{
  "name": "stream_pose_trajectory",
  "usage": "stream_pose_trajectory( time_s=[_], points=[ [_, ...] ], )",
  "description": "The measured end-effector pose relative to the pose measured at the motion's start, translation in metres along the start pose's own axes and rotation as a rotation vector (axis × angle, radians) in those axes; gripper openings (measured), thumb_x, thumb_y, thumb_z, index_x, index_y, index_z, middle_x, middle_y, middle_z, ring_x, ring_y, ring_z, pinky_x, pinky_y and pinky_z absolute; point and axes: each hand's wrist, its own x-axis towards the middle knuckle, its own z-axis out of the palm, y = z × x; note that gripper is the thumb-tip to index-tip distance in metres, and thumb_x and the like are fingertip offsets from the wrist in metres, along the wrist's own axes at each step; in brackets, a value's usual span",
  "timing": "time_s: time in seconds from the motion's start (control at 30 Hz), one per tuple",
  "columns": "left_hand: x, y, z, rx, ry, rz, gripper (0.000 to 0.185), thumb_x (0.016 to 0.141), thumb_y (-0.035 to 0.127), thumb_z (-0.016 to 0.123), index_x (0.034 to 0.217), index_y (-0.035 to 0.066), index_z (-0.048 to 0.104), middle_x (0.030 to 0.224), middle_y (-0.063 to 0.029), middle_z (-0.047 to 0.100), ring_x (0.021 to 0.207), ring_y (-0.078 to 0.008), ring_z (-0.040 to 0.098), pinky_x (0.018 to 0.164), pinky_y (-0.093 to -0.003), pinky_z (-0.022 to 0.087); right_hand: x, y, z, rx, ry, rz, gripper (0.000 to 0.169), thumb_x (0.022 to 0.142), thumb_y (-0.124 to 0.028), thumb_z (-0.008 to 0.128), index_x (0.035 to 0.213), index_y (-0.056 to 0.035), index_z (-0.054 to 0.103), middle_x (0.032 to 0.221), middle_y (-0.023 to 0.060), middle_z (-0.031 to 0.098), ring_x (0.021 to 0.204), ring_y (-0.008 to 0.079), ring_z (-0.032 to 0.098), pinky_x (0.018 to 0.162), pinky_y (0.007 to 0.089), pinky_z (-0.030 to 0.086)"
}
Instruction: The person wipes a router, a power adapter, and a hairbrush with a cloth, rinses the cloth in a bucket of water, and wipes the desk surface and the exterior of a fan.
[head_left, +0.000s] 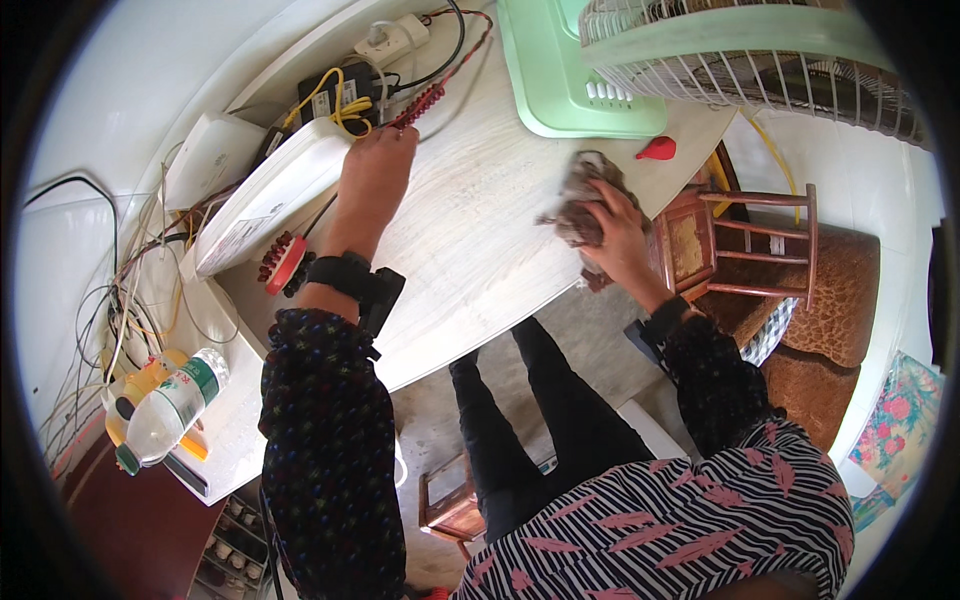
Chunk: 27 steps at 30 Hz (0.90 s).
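Observation:
My right hand (616, 231) grips a crumpled brown and grey cloth (592, 191), pressed to the pale wood-look tabletop (457, 217) near its front edge; the cloth is blurred and one end hangs past the edge. My left hand (379, 169) reaches to the back of the table, beside a white panel-like device (274, 199). Its curled fingertips meet a dark red coiled cord (420, 106); what lies under the palm is hidden. A red massager head with knobs (286, 264) lies left of my left wrist, its thin dark handle passing behind the wrist.
A green fan base (555, 112) and wire fan cage (750, 75) stand at the back right, near a red balloon-like object (657, 148). Tangled cables (135, 307), a black adapter (341, 97) and a power strip (394, 41) line the wall. A plastic bottle (176, 409) lies left. A wooden chair (757, 244) stands right.

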Motion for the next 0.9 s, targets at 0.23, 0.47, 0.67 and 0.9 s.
stream_pose_trajectory(
  time_s=[0.23, 0.47, 0.67, 0.9],
  points=[
    [-0.01, 0.004, 0.018, -0.052, 0.059, -0.012, 0.01, 0.082, 0.017, 0.061, 0.082, 0.008, 0.057, 0.077, -0.0076, 0.058, 0.085, -0.0273, 0.058, 0.072, -0.0401, 0.05, 0.024, -0.073, 0.024, -0.1, 0.095, 0.052, 0.038, 0.06, -0.013, 0.071, 0.097, -0.0077, 0.06, 0.117, 0.0117, 0.051, 0.103, 0.0329, 0.051, 0.086, 0.0462, 0.043],
    [0.008, 0.001, 0.025, 0.021, -0.053, -0.015, 0.013, 0.081, 0.021, 0.064, 0.082, 0.01, 0.058, 0.081, -0.006, 0.06, 0.089, -0.0271, 0.056, 0.072, -0.0406, 0.05, 0.005, -0.195, 0.095, 0.305, -0.092, -0.54, 0.032, 0.073, -0.024, 0.067, 0.102, -0.0107, 0.063, 0.123, 0.0063, 0.049, 0.12, 0.0271, 0.041, 0.091, 0.0485, 0.035],
    [0.005, 0.008, 0.018, 0.041, -0.099, -0.028, 0.014, 0.079, 0.016, 0.067, 0.089, 0.008, 0.061, 0.088, -0.009, 0.06, 0.096, -0.0293, 0.054, 0.078, -0.0406, 0.049, -0.017, -0.092, 0.042, 0.212, -0.103, -0.44, 0.034, 0.064, -0.027, 0.076, 0.092, -0.012, 0.063, 0.124, 0.0037, 0.048, 0.118, 0.0253, 0.044, 0.087, 0.0466, 0.038],
    [-0.048, 0.043, -0.02, -0.065, 0.089, -0.171, 0.038, 0.078, 0.01, 0.065, 0.114, 0.009, 0.053, 0.122, -0.0112, 0.049, 0.114, -0.0309, 0.047, 0.095, -0.0418, 0.042, -0.015, 0.044, -0.034, -0.005, 0.098, -0.025, 0.044, 0.055, -0.016, 0.078, 0.096, -0.0104, 0.062, 0.124, 0.0077, 0.052, 0.111, 0.0331, 0.05, 0.088, 0.0453, 0.041]
  ],
)
